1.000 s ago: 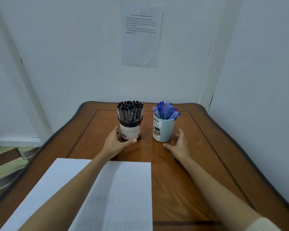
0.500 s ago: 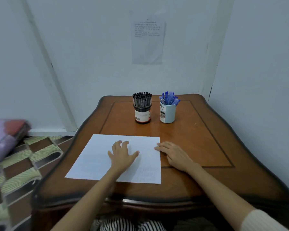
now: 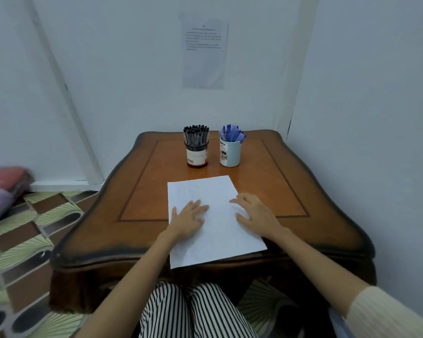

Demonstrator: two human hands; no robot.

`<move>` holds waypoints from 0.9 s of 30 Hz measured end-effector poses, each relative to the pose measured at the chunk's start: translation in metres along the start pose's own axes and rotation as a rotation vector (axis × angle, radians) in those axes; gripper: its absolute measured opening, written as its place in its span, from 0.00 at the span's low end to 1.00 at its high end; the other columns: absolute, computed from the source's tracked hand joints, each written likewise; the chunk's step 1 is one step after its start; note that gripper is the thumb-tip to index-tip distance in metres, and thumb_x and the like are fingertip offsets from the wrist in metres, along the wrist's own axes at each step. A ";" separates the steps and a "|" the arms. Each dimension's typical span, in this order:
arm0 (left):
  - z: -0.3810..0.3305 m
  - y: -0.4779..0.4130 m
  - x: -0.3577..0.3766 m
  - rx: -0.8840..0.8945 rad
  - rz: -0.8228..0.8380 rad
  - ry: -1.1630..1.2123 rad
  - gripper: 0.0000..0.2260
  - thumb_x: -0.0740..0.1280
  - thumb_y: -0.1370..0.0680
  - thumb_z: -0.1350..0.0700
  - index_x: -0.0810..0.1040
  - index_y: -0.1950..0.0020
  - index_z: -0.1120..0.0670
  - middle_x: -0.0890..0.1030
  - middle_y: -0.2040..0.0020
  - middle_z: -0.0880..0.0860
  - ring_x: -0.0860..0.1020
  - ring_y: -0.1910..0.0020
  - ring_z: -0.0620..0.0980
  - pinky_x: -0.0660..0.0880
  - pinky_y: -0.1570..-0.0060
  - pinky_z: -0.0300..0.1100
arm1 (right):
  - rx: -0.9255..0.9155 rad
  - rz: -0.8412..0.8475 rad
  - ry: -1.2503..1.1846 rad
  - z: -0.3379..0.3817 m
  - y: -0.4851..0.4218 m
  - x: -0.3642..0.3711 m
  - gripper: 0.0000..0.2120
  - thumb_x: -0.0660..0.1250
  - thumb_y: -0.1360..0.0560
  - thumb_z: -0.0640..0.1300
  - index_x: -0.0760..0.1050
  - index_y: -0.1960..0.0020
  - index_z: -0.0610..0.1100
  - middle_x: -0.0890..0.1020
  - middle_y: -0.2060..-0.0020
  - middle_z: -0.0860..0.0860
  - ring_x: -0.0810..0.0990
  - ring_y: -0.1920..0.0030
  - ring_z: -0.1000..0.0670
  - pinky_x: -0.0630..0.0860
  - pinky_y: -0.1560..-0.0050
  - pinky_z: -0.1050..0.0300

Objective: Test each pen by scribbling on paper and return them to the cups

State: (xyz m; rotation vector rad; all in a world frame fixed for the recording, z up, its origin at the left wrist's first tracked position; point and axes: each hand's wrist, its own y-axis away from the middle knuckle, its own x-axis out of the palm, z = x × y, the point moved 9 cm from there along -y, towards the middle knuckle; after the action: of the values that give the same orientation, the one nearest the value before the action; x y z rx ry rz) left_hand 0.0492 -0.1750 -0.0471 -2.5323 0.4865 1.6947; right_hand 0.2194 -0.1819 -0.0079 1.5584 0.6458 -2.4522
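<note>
On the table (image 3: 147,191), paper (image 3: 203,191) beneath left hand (image 3: 187,219), right hand (image 3: 257,214), fingers (image 3: 202,208) spread flat

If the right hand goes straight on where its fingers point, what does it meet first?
Probably the cup of black pens, beyond the paper; depth is unclear.

The surface (image 3: 266,181) is wood with a soft-gloss varnish, darker round the rim. The sheet of paper (image 3: 217,225) is plain matt white. The black pens (image 3: 196,135) and blue pens (image 3: 232,135) look like plastic, the blue caps kinda see-through. The light blue cup (image 3: 230,154) is smooth and slightly shiny. The sleeve (image 3: 386,311) is ribbed cream knit, trousers (image 3: 195,313) striped cloth.
</note>
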 end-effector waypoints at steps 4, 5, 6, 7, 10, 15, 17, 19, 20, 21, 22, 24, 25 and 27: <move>0.001 -0.009 0.004 0.102 0.007 -0.002 0.21 0.50 0.17 0.51 0.53 0.23 0.45 0.48 0.22 0.46 0.43 0.24 0.44 0.36 0.27 0.53 | 0.141 0.109 0.032 -0.016 0.002 0.026 0.23 0.55 0.19 0.49 0.60 0.25 0.48 0.60 0.26 0.50 0.56 0.26 0.50 0.58 0.29 0.54; 0.002 -0.012 0.004 0.116 -0.004 -0.010 0.21 0.50 0.17 0.51 0.52 0.23 0.46 0.48 0.22 0.46 0.43 0.24 0.44 0.36 0.27 0.52 | 0.165 0.095 0.050 -0.018 0.000 0.029 0.23 0.54 0.19 0.48 0.60 0.25 0.48 0.60 0.25 0.49 0.56 0.26 0.50 0.56 0.28 0.54; 0.002 -0.015 0.003 0.128 -0.019 -0.016 0.21 0.50 0.17 0.50 0.52 0.23 0.46 0.48 0.22 0.46 0.43 0.24 0.44 0.36 0.26 0.51 | 0.186 0.084 0.074 -0.019 -0.002 0.031 0.22 0.52 0.19 0.48 0.59 0.25 0.48 0.60 0.25 0.49 0.56 0.26 0.50 0.55 0.27 0.54; 0.001 -0.019 0.003 0.135 -0.037 -0.023 0.21 0.50 0.17 0.50 0.52 0.23 0.46 0.48 0.22 0.47 0.43 0.24 0.44 0.36 0.26 0.50 | 0.207 0.077 0.099 -0.020 -0.005 0.032 0.22 0.52 0.19 0.48 0.59 0.25 0.48 0.60 0.25 0.49 0.56 0.26 0.50 0.54 0.27 0.52; 0.003 -0.031 -0.002 0.097 -0.121 -0.082 0.21 0.50 0.17 0.47 0.55 0.23 0.46 0.50 0.22 0.49 0.44 0.23 0.47 0.36 0.28 0.49 | 0.267 0.072 0.158 -0.024 -0.014 0.034 0.23 0.50 0.19 0.49 0.58 0.25 0.49 0.59 0.25 0.49 0.55 0.26 0.49 0.51 0.26 0.46; 0.012 -0.053 -0.009 0.002 -0.167 -0.114 0.23 0.50 0.18 0.43 0.55 0.24 0.45 0.51 0.22 0.48 0.46 0.23 0.47 0.38 0.27 0.52 | 0.335 0.070 0.215 -0.032 -0.025 0.035 0.23 0.50 0.19 0.50 0.57 0.25 0.50 0.58 0.25 0.50 0.55 0.26 0.47 0.50 0.27 0.41; 0.013 -0.059 -0.010 0.018 -0.148 -0.100 0.23 0.50 0.18 0.43 0.55 0.23 0.45 0.51 0.22 0.48 0.45 0.23 0.46 0.39 0.27 0.51 | 0.349 0.072 0.218 -0.034 -0.029 0.036 0.23 0.50 0.19 0.50 0.57 0.25 0.51 0.58 0.25 0.50 0.55 0.26 0.47 0.49 0.27 0.40; 0.015 -0.063 -0.011 0.023 -0.144 -0.100 0.23 0.50 0.18 0.43 0.55 0.23 0.45 0.51 0.22 0.48 0.45 0.23 0.46 0.39 0.27 0.51 | 0.358 0.075 0.224 -0.035 -0.032 0.036 0.23 0.49 0.19 0.51 0.56 0.25 0.51 0.58 0.25 0.50 0.55 0.26 0.46 0.48 0.27 0.39; 0.017 -0.064 -0.011 0.025 -0.145 -0.104 0.23 0.50 0.18 0.43 0.55 0.23 0.45 0.51 0.22 0.48 0.45 0.23 0.46 0.40 0.26 0.52 | 0.360 0.076 0.231 -0.036 -0.033 0.037 0.23 0.49 0.19 0.51 0.56 0.25 0.51 0.57 0.25 0.50 0.55 0.26 0.46 0.48 0.27 0.39; 0.018 -0.065 -0.012 0.028 -0.143 -0.108 0.23 0.50 0.18 0.42 0.55 0.23 0.45 0.51 0.22 0.48 0.45 0.23 0.47 0.40 0.26 0.52 | 0.364 0.078 0.234 -0.036 -0.034 0.037 0.23 0.49 0.19 0.51 0.56 0.25 0.51 0.57 0.25 0.50 0.55 0.26 0.46 0.48 0.27 0.40; 0.019 -0.067 -0.012 0.032 -0.141 -0.110 0.23 0.50 0.18 0.42 0.55 0.23 0.45 0.51 0.22 0.48 0.45 0.23 0.46 0.40 0.26 0.52 | 0.366 0.079 0.239 -0.036 -0.034 0.037 0.23 0.49 0.19 0.52 0.56 0.25 0.51 0.57 0.24 0.50 0.55 0.26 0.46 0.49 0.27 0.40; 0.018 -0.069 -0.011 0.041 -0.133 -0.109 0.24 0.50 0.18 0.42 0.54 0.23 0.45 0.50 0.22 0.48 0.45 0.23 0.46 0.39 0.27 0.52 | 0.371 0.082 0.241 -0.036 -0.035 0.037 0.23 0.49 0.19 0.52 0.55 0.25 0.52 0.57 0.24 0.50 0.55 0.26 0.46 0.48 0.27 0.39; 0.018 -0.070 -0.011 0.042 -0.125 -0.113 0.24 0.49 0.18 0.42 0.54 0.23 0.45 0.50 0.22 0.48 0.45 0.23 0.46 0.39 0.27 0.51 | 0.375 0.086 0.243 -0.037 -0.036 0.036 0.23 0.49 0.19 0.52 0.55 0.25 0.52 0.57 0.24 0.50 0.55 0.26 0.46 0.48 0.28 0.39; 0.019 -0.072 -0.011 0.036 -0.110 -0.122 0.24 0.49 0.18 0.42 0.53 0.23 0.45 0.48 0.22 0.48 0.44 0.23 0.46 0.38 0.27 0.51 | 0.381 0.090 0.258 -0.036 -0.037 0.036 0.23 0.49 0.19 0.52 0.55 0.25 0.52 0.57 0.24 0.50 0.55 0.26 0.46 0.49 0.28 0.39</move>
State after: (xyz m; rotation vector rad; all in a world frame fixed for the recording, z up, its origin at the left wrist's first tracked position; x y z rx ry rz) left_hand 0.0493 -0.1001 -0.0539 -2.3659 0.3592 1.7696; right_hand 0.2200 -0.1298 -0.0429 2.0148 0.1354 -2.4305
